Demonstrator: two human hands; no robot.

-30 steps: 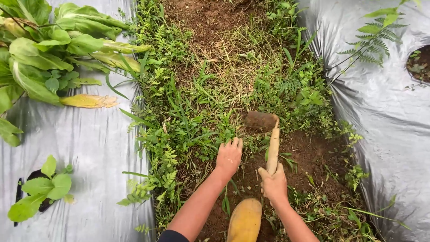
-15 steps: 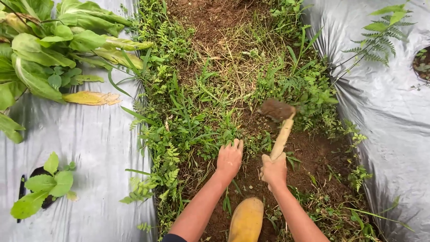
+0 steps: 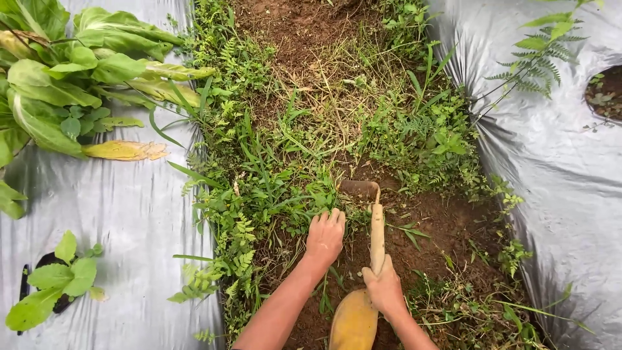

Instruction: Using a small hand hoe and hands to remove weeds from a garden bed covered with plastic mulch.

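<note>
Clasped around the lower end of a pale wooden-handled hand hoe [image 3: 376, 223], the right hand [image 3: 385, 290] holds it firmly, forearm reaching up from the bottom edge. Its rusty, soil-caked blade sits sunk in the brown earth just beyond the left hand [image 3: 325, 234], which lies palm-down, fingers together, pressing on green weeds [image 3: 272, 191]. A yellow rubber boot [image 3: 354, 321] stands between the forearms. Silver plastic mulch sheeting [image 3: 129, 207] flanks the strip, with leafy green plants [image 3: 52, 91] at left.
</note>
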